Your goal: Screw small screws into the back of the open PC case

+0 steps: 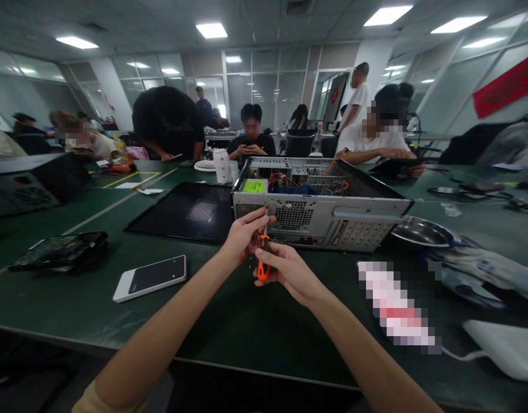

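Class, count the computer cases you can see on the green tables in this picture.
2. One open silver case lies just beyond the hands and screwdriver; a dark case sits at far left. Others may be hidden behind people.

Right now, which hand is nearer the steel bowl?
Right. The right hand, gripping the orange screwdriver, sits closer to the steel bowl; the left hand is farther left.

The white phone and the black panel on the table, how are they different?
The white phone is small and lies near the left hand; the black panel is much bigger and lies farther back, beside the computer case. The white phone has a white rim and a dark screen with small green lights; the black panel is dark all over with a dotted vent patch. Both lie flat on the green table.
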### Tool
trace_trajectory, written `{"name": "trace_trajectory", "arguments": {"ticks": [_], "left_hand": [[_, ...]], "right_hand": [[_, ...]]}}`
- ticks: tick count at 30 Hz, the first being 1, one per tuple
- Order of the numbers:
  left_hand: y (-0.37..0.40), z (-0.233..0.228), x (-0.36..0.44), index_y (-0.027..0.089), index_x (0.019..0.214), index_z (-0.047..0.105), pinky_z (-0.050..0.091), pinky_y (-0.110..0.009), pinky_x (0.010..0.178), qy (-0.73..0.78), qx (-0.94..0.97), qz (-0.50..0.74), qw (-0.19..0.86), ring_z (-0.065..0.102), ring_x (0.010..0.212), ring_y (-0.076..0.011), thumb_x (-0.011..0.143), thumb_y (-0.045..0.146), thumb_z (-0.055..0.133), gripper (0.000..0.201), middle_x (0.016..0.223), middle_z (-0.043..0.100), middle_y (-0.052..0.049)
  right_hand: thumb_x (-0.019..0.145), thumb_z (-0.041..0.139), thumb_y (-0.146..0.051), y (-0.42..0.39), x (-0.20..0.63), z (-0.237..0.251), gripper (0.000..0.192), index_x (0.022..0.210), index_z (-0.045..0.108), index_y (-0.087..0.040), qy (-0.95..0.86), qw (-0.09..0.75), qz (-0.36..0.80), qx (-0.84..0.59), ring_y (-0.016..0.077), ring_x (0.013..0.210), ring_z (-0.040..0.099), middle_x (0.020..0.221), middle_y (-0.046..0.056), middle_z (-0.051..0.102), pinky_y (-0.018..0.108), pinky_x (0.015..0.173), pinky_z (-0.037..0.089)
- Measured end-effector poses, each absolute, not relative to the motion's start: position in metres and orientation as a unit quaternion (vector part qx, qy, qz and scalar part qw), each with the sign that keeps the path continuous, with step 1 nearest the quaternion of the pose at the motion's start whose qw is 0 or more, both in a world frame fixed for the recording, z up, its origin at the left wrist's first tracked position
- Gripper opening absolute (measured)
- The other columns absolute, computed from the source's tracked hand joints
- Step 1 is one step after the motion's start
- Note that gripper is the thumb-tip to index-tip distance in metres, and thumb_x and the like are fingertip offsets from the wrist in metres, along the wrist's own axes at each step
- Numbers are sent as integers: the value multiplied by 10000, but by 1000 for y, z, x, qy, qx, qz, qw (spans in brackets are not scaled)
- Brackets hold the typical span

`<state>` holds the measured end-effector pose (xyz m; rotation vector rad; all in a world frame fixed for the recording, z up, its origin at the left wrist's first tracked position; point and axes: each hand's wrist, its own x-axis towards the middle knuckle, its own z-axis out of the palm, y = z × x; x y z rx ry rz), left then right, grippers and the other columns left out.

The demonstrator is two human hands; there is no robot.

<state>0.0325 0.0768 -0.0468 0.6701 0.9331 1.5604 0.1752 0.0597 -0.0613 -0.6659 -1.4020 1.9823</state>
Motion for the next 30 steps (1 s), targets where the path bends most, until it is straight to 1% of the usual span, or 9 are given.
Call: {"name": "trace_trajectory", "arguments": {"ticks": [6,11,14,18,20,24,30], "left_hand": [[76,-48,30,148,1184,730,433,-169,422,384,300,670,561,544,512,-48,798,112,782,391,1007,787,-91],[77,-44,29,124,1149,725,394,-144,400,381,280,673,569,500,468,-22,828,81,751,325,972,784,-96],[76,-42,30,108,1134,717,385,-132,390,374,266,674,578,506,455,-16,831,73,753,307,952,782,-98],[74,-39,32,95,1114,711,395,-127,394,364,262,678,582,546,468,-22,838,70,750,280,939,781,-98],[74,-39,31,94,1102,712,390,-129,390,361,265,678,583,533,455,-16,853,74,735,250,948,782,-99],[76,-42,26,111,1087,726,392,-134,391,355,283,670,587,482,429,1,849,91,748,239,980,783,-93],[77,-45,25,121,1077,733,381,-132,387,358,295,665,585,468,426,7,833,99,762,247,987,784,-86]], "right_hand": [[834,812,-375,59,173,-56,277,959,705,-151,-520,308,758,-243,126,685,660,784,13,663,242,577,636],[891,752,-299,61,172,-52,193,994,712,-140,-472,298,799,-223,122,669,679,757,15,679,227,580,635],[908,735,-297,64,173,-51,215,1045,715,-132,-444,288,825,-199,125,654,696,757,22,695,218,576,635],[851,811,-316,67,174,-52,277,1025,726,-118,-410,291,850,-157,133,661,717,815,26,711,219,556,643],[836,829,-308,68,174,-52,285,1019,732,-113,-401,293,855,-147,137,671,725,832,24,714,223,557,651],[875,794,-301,68,173,-53,257,1044,737,-116,-408,290,853,-147,137,679,731,815,22,712,225,573,658],[890,781,-296,68,172,-54,255,1058,730,-111,-414,288,850,-149,139,673,734,799,27,708,228,580,660]]}}
